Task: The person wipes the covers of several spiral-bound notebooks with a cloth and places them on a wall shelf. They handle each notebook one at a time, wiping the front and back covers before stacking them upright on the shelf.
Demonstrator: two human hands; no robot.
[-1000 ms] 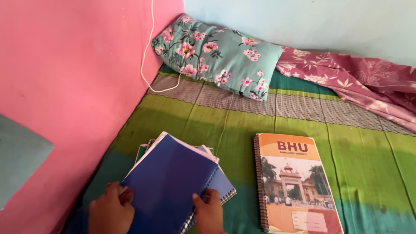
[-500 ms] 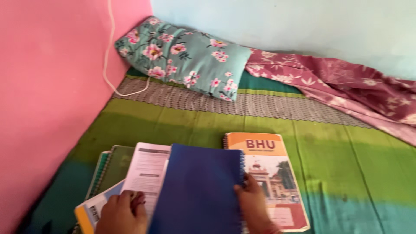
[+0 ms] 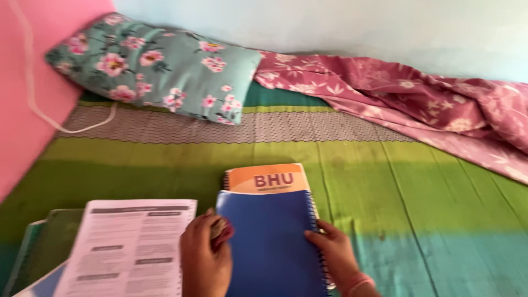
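both hands hold a blue notebook (image 3: pixel 272 247) by its edges: the left hand (image 3: pixel 206 258) grips the left edge, the right hand (image 3: pixel 335 256) the spiral edge. it lies on top of an orange notebook (image 3: pixel 267 179), whose top strip shows above it, on the green striped bed (image 3: pixel 418 187). a printed sheet (image 3: pixel 129 247) lies just left. a floral pillow (image 3: pixel 154 66) and a pink blanket (image 3: pixel 418 99) lie by the wall.

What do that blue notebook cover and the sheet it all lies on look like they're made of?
The blue notebook, held by the left hand and right hand, seems to have a smooth plastic cover: even colour, faint sheen, though it could be coated card. Its spiral binding looks like wire. The green striped sheet looks like matte woven cloth, with soft creases.
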